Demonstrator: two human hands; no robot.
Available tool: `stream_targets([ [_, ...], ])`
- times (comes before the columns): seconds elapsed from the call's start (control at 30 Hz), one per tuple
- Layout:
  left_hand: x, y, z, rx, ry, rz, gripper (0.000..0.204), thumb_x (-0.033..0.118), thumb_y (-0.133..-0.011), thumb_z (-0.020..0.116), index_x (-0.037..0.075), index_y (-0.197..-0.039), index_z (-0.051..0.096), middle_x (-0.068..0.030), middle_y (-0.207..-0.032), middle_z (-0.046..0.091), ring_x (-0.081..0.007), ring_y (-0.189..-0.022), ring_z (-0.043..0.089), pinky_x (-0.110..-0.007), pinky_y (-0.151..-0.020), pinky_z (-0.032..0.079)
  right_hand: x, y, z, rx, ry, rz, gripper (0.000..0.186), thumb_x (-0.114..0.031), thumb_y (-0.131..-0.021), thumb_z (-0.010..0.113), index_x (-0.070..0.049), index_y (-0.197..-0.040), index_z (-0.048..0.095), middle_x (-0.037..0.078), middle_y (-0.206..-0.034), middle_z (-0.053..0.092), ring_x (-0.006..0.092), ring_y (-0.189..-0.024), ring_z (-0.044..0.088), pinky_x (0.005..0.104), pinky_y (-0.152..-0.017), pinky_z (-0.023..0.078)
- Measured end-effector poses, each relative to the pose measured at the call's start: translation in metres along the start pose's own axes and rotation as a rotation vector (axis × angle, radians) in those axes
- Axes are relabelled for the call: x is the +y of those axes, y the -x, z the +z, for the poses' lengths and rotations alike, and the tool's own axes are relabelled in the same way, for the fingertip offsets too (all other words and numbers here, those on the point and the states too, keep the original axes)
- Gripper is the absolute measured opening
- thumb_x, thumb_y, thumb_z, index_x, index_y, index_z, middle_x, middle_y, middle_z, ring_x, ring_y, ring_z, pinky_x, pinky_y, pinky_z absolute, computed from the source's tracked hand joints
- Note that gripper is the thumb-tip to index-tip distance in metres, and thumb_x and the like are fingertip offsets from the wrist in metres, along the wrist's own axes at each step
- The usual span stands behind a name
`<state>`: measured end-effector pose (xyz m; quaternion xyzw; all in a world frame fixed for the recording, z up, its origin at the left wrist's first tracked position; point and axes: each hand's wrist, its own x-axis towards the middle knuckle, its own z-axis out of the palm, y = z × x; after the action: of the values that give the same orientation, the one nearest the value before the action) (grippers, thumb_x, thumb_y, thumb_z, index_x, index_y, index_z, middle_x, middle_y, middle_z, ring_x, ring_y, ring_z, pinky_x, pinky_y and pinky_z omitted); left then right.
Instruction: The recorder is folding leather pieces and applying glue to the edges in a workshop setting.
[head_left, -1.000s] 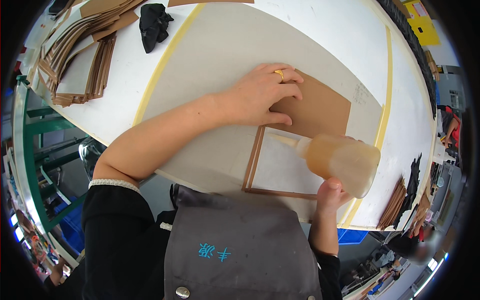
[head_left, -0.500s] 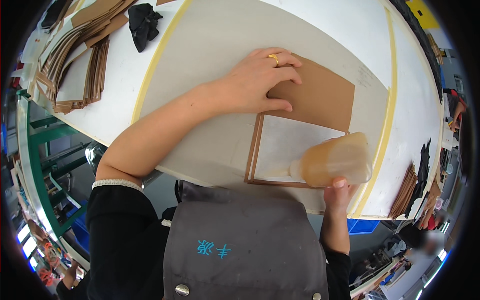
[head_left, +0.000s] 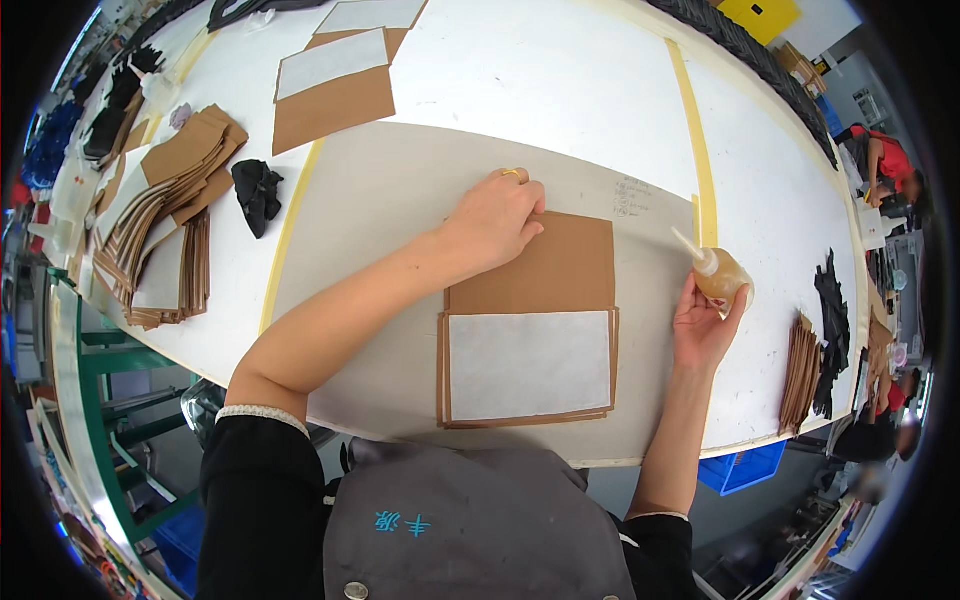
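Observation:
My left hand point(head_left: 500, 215) is closed over the upper edge of a brown board point(head_left: 530, 265); what, if anything, its curled fingers grip is hidden. A gold ring shows on one finger. Just below, a white rectangular sheet point(head_left: 530, 365) lies on stacked brown pieces, which show around its edges. My right hand point(head_left: 705, 325) holds a translucent squeeze bottle point(head_left: 725, 280) of amber liquid at the right of the board, raised off the sheet, its pale nozzle pointing up and left. All sit on a grey mat point(head_left: 370, 200) between yellow tape strips.
Stacks of brown and white pieces point(head_left: 170, 210) and crumpled black material point(head_left: 255, 195) lie left. Two-tone pieces point(head_left: 335, 105) lie at the back. Brown strips point(head_left: 800, 370) and black scraps point(head_left: 830, 300) lie right. A blue crate point(head_left: 740, 470) is below the table; a person in red point(head_left: 885, 160) is at far right.
The bottle has moved right, away from the white sheet, and turned so the nozzle points upward. My left fingers have curled. The view has shifted, showing more of the back table.

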<state>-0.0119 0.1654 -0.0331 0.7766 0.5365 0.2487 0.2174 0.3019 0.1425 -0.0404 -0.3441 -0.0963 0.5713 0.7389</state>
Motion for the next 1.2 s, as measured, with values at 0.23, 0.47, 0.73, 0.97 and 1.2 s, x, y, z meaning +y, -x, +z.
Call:
stream_targets([
  [0.23, 0.003, -0.014, 0.009, -0.034, -0.042, -0.017, 0.01, 0.007, -0.081, 0.067, 0.001, -0.081, 0.059, -0.0111, -0.077, 0.06, -0.0289, -0.08, 0.058, -0.039, -0.071, 0.047, 0.0, 0.002, 0.008, -0.018, -0.03, 0.072, 0.047, -0.034, -0.091, 0.066, 0.001, -0.115, 0.047, 0.013, -0.12, 0.054, 0.0238, -0.113, 0.056, 0.0366, -0.1, 0.052],
  [0.47, 0.01, -0.017, 0.004, -0.101, -0.07, 0.019, 0.008, 0.006, -0.082, 0.064, 0.003, -0.08, 0.058, -0.0098, -0.074, 0.059, -0.028, -0.076, 0.058, -0.039, -0.067, 0.046, 0.0, 0.004, 0.011, 0.006, -0.003, 0.041, 0.055, -0.038, -0.092, 0.062, 0.002, -0.125, 0.043, 0.011, -0.123, 0.048, 0.0206, -0.116, 0.051, 0.0342, -0.099, 0.051],
  [0.73, 0.04, 0.003, -0.03, -0.339, 0.346, -0.205, 0.034, 0.024, -0.082, 0.071, 0.002, -0.104, 0.057, -0.013, -0.081, 0.064, -0.0255, -0.076, 0.061, -0.036, -0.068, 0.048, -0.001, 0.001, 0.004, 0.001, -0.036, 0.066, 0.054, -0.036, -0.09, 0.066, 0.002, -0.122, 0.046, 0.011, -0.119, 0.052, 0.0209, -0.109, 0.055, 0.0339, -0.096, 0.052],
  [0.97, 0.043, 0.002, -0.055, -0.951, -0.065, -0.274, 0.059, 0.04, -0.082, 0.07, -0.004, -0.119, 0.057, -0.0206, -0.095, 0.065, -0.0304, -0.093, 0.062, -0.037, -0.078, 0.048, -0.001, -0.006, -0.003, 0.008, -0.1, 0.106, 0.052, -0.035, -0.089, 0.068, 0.002, -0.118, 0.048, 0.012, -0.12, 0.054, 0.0223, -0.112, 0.056, 0.0346, -0.096, 0.053],
  [1.2, -0.057, 0.04, -0.09, 0.342, 0.887, -0.893, 0.045, 0.038, -0.095, 0.057, 0.004, -0.125, 0.053, -0.0052, -0.12, 0.06, -0.0183, -0.107, 0.059, -0.034, -0.086, 0.049, -0.003, -0.003, 0.0, -0.005, -0.066, 0.104, 0.054, -0.036, -0.089, 0.067, 0.004, -0.12, 0.047, 0.013, -0.12, 0.054, 0.0224, -0.11, 0.057, 0.0335, -0.095, 0.055],
])
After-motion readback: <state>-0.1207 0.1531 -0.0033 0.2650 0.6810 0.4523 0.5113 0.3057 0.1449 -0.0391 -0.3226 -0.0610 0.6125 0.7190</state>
